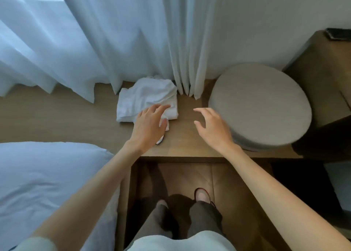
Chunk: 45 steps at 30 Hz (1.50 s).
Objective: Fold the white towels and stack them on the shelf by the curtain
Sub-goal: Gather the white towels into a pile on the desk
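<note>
Left hand [150, 124] presses straight fingers onto the towels [144, 99]; right hand [210, 126], at its three o'clock, hovers, fingers spread, empty.

The white towels [146, 100] are soft, rumpled terry cloth. The shelf [186, 136] is matt brown wood with faint grain. The curtain [95, 42] is thin, sheer fabric; the round stool [260, 106] wears matt grey woven cloth.
</note>
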Tool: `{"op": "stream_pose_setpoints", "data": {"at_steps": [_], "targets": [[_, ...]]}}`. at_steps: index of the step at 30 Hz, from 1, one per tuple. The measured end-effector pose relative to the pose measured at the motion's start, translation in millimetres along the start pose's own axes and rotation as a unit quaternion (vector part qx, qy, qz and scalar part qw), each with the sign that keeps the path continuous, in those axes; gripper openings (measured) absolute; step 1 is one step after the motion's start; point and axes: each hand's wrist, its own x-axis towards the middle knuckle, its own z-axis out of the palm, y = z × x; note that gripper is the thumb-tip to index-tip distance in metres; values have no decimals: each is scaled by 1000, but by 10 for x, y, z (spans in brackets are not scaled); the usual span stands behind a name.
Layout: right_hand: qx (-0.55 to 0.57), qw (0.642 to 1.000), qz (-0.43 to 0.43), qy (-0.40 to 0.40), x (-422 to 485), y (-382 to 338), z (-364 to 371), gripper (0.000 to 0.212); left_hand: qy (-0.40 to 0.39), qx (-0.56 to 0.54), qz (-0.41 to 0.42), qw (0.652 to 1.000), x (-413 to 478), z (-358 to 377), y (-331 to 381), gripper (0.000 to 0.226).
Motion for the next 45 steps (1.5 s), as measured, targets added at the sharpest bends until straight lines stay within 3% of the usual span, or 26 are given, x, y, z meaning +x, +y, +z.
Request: {"op": "stream_pose_setpoints", "data": {"at_steps": [7,18,28,36,40,43,45], "targets": [[-13,998,-26,-57,594,-603,573,40,-1,-13,-73,997,53,-89,-951,41],[-11,991,-7,-130,1954,-673,1358,46,5,-21,-142,990,1044,257,-1899,47],[-39,973,46,-224,2920,-288,2556,76,-57,-99,-235,965,1636,1211,-2859,70],[-64,955,57,-284,3235,280,3813,114,-177,3,-248,952,1916,2483,-3603,113],[-141,968,19,-208,3243,379,4077,98,-142,33,-221,964,1956,2796,-3760,116],[-152,979,-29,-137,3237,373,4095,60,-95,61,-193,975,1969,2808,-3772,101],[-112,984,-39,-135,3267,353,4048,41,-71,67,-177,979,1967,2756,-3753,86]]}}
